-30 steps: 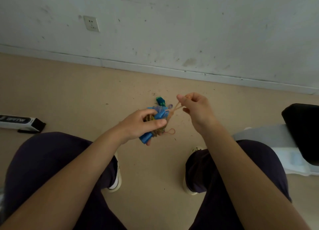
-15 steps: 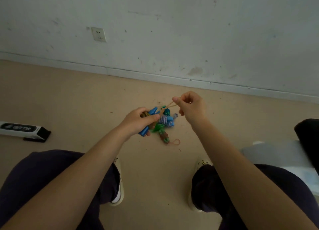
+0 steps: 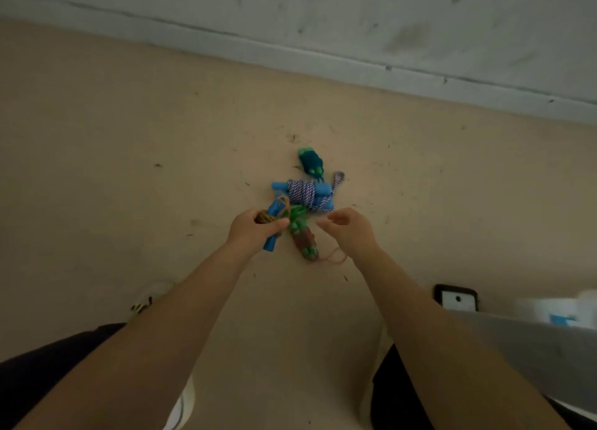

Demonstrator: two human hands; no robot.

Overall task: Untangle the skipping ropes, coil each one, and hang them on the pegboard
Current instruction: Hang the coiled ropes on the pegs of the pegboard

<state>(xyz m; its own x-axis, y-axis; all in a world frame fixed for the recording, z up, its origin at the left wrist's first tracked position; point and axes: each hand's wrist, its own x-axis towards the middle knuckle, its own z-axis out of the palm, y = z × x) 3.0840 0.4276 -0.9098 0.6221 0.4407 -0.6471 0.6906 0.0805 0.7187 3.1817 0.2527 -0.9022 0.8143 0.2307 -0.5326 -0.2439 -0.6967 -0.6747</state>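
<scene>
My left hand (image 3: 255, 231) grips a bundle with blue handles and brown-yellow rope (image 3: 270, 223), held just above the floor. My right hand (image 3: 347, 227) hovers to the right of it with fingers loosely curled, holding nothing. On the floor between and beyond the hands lie a blue-handled bundle wound in purple-white rope (image 3: 305, 194), a teal bundle (image 3: 310, 162) further back, and a green-handled bundle wound in brown rope (image 3: 305, 242) with a loose orange loop by my right wrist.
The beige floor (image 3: 129, 158) is littered with small debris. A grey wall and skirting (image 3: 323, 58) run across the back. A black-framed white object (image 3: 456, 298) and a grey surface (image 3: 533, 349) sit at the right. My knees and shoes are below.
My right hand has let go of the thin rope end it was pinching and dropped lower. The view has tilted down and closer to the floor.
</scene>
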